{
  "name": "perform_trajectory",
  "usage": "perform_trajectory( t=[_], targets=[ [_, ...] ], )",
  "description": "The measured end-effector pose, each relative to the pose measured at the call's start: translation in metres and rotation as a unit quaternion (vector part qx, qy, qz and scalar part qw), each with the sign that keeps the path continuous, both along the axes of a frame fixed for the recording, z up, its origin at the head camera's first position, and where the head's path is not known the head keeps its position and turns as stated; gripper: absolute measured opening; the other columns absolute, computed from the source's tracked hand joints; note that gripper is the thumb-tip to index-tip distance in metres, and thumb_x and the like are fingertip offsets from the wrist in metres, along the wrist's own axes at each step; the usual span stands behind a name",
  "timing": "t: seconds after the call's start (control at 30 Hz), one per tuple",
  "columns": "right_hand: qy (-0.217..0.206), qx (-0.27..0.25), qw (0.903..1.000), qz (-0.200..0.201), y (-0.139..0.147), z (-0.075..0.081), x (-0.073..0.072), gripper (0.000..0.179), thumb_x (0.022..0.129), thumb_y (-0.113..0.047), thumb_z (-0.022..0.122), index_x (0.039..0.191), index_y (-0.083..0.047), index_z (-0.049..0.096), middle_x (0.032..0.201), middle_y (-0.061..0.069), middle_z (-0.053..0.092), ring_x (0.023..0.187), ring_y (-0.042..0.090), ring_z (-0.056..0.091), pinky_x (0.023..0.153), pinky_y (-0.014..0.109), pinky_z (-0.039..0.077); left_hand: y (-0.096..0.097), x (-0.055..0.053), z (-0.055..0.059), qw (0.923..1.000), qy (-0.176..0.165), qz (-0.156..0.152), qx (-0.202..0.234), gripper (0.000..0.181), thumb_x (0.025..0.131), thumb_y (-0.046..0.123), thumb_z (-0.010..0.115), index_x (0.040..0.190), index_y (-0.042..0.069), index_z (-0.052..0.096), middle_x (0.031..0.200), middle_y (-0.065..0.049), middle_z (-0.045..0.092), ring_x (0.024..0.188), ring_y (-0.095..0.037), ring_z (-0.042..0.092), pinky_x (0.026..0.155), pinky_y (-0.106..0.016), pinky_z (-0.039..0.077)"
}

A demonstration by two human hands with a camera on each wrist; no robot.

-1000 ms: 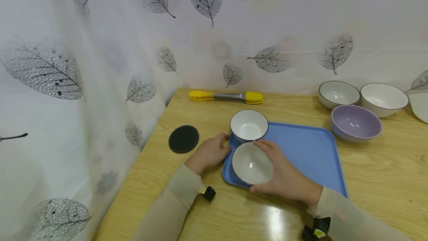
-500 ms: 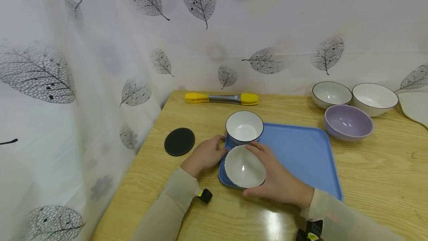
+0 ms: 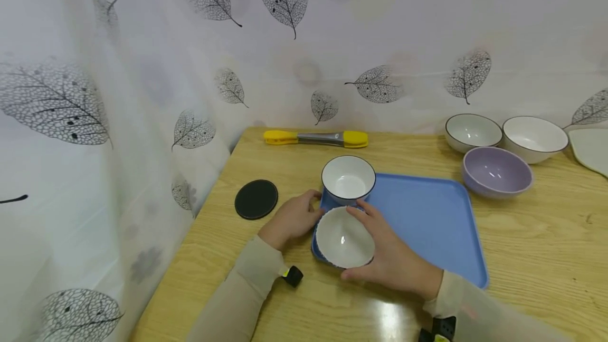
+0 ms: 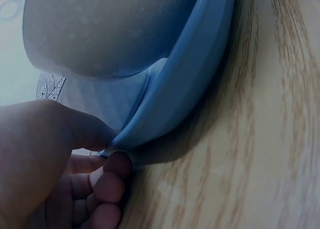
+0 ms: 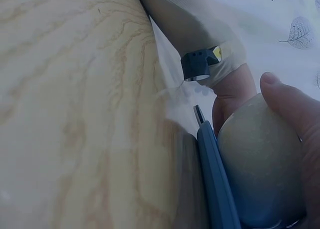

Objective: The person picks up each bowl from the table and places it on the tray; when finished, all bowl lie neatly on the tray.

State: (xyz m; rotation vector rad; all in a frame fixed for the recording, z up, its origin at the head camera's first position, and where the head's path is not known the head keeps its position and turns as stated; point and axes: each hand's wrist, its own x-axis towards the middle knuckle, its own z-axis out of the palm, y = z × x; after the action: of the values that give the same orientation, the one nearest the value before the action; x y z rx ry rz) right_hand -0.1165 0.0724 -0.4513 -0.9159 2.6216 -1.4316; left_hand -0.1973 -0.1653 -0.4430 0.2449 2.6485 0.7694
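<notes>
Presently, bowl in grip: off-white bowl (image 3: 345, 237) with a dark-flecked rim, mouth up, over the near left corner of the blue tray (image 3: 429, 220); cannot tell whether its base touches the tray.
Right hand (image 3: 396, 257): spread to about the bowl's width, thumb at the near side and fingers at the far side; grips the bowl.
Left hand (image 3: 293, 216): nearly closed, thumb above and curled fingers below, pinching the tray's left edge.
Neighbour: white bowl (image 3: 348, 177) with a dark rim, at the tray's far left corner, just beyond the gripped bowl; any contact between the two is unclear.
Bowl handling (judged): glossy, probably ceramic; rigid, moderate weight, smooth enough to slip, liable to chip if knocked.
Bowl hold (judged): opposite sides just under the rim, as the right hand has it; thumb and fingers level to limit tipping.
Tray handling (judged): thin, stiff, likely light plastic; raised edge suits a pinch.
Desk (image 3: 537, 257): wood-grained; black coaster (image 3: 256, 199) left of the tray, yellow-ended tongs (image 3: 315, 139) behind.
</notes>
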Motion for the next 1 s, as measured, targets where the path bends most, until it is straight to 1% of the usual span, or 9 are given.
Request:
perform_trajectory(
  t=[0.17,0.33,0.4,0.5,0.6,0.77,0.9,0.97,1.0],
  targets=[
    [0.0,0.009,0.9999,-0.012,-0.002,0.002,0.001,0.116,0.061,-0.043,0.096,0.155,-0.012,0.034,0.161,0.023,0.018,0.138,0.053,0.033,0.092,0.064,0.045,0.001,-0.001,0.0,1.0,0.004,0.001,-0.004,0.05,0.102,0.039,0.055,0.146,0.017,0.048,0.088,0.002,0.063,0.075,-0.015,0.06,0.07,-0.035,0.049],
    [-0.014,0.02,0.9996,-0.013,-0.004,0.007,0.002,0.118,0.062,-0.047,0.095,0.155,-0.01,0.034,0.163,0.022,0.016,0.141,0.05,0.031,0.095,0.063,0.045,-0.001,-0.001,-0.004,1.0,0.005,0.003,-0.005,0.051,0.101,0.041,0.055,0.147,0.017,0.048,0.087,0.003,0.063,0.076,-0.015,0.06,0.07,-0.035,0.049],
    [-0.021,0.018,0.9996,-0.008,-0.002,0.007,0.002,0.116,0.066,-0.047,0.093,0.156,-0.009,0.031,0.164,0.021,0.015,0.143,0.048,0.029,0.098,0.063,0.043,-0.001,-0.001,-0.004,1.0,0.004,0.004,-0.002,0.052,0.101,0.041,0.055,0.147,0.017,0.048,0.088,0.003,0.063,0.076,-0.015,0.06,0.07,-0.035,0.049],
    [-0.041,0.014,0.999,-0.005,0.004,0.008,0.003,0.107,0.079,-0.046,0.085,0.159,-0.01,0.024,0.165,0.018,0.015,0.146,0.044,0.025,0.104,0.064,0.036,0.0,0.0,-0.003,1.0,0.005,0.002,-0.002,0.051,0.101,0.04,0.056,0.146,0.017,0.049,0.088,0.003,0.063,0.076,-0.015,0.06,0.07,-0.034,0.049],
    [-0.06,0.003,0.9981,-0.015,0.015,0.01,0.002,0.095,0.089,-0.04,0.076,0.161,-0.013,0.019,0.162,0.016,0.024,0.142,0.04,0.035,0.102,0.059,0.041,0.002,0.0,-0.002,1.0,0.008,-0.001,-0.003,0.051,0.101,0.039,0.056,0.146,0.016,0.049,0.087,0.003,0.063,0.076,-0.015,0.06,0.069,-0.034,0.048],
    [-0.039,0.006,0.997,-0.067,0.036,0.015,-0.005,0.085,0.092,-0.036,0.074,0.159,-0.014,0.025,0.155,0.016,0.039,0.123,0.036,0.055,0.087,0.05,0.052,0.002,0.002,0.0,0.9999,0.011,-0.004,-0.002,0.05,0.102,0.038,0.056,0.146,0.015,0.049,0.087,0.002,0.062,0.075,-0.015,0.059,0.069,-0.034,0.048],
    [-0.007,0.016,0.9936,-0.111,0.057,0.018,-0.013,0.078,0.094,-0.033,0.073,0.157,-0.013,0.03,0.153,0.015,0.043,0.119,0.036,0.058,0.085,0.051,0.053,0.001,0.003,-0.001,0.9999,0.013,-0.004,-0.001,0.049,0.102,0.037,0.056,0.145,0.015,0.049,0.086,0.002,0.061,0.073,-0.015,0.058,0.067,-0.033,0.047],
    [0.009,0.004,0.9926,-0.121,0.068,0.021,-0.017,0.072,0.096,-0.025,0.071,0.156,-0.011,0.034,0.151,0.016,0.046,0.12,0.032,0.058,0.086,0.043,0.054,0.001,0.003,-0.001,0.9999,0.016,-0.007,0.0,0.049,0.102,0.037,0.056,0.145,0.015,0.049,0.086,0.002,0.061,0.073,-0.015,0.058,0.066,-0.033,0.047],
    [0.012,-0.004,0.9921,-0.125,0.074,0.023,-0.018,0.069,0.096,-0.022,0.07,0.155,-0.01,0.035,0.149,0.016,0.047,0.121,0.026,0.058,0.086,0.037,0.054,0.001,0.003,-0.001,0.9998,0.018,-0.008,0.002,0.049,0.102,0.037,0.056,0.145,0.015,0.05,0.086,0.002,0.062,0.073,-0.015,0.058,0.066,-0.033,0.047]
  ],
)
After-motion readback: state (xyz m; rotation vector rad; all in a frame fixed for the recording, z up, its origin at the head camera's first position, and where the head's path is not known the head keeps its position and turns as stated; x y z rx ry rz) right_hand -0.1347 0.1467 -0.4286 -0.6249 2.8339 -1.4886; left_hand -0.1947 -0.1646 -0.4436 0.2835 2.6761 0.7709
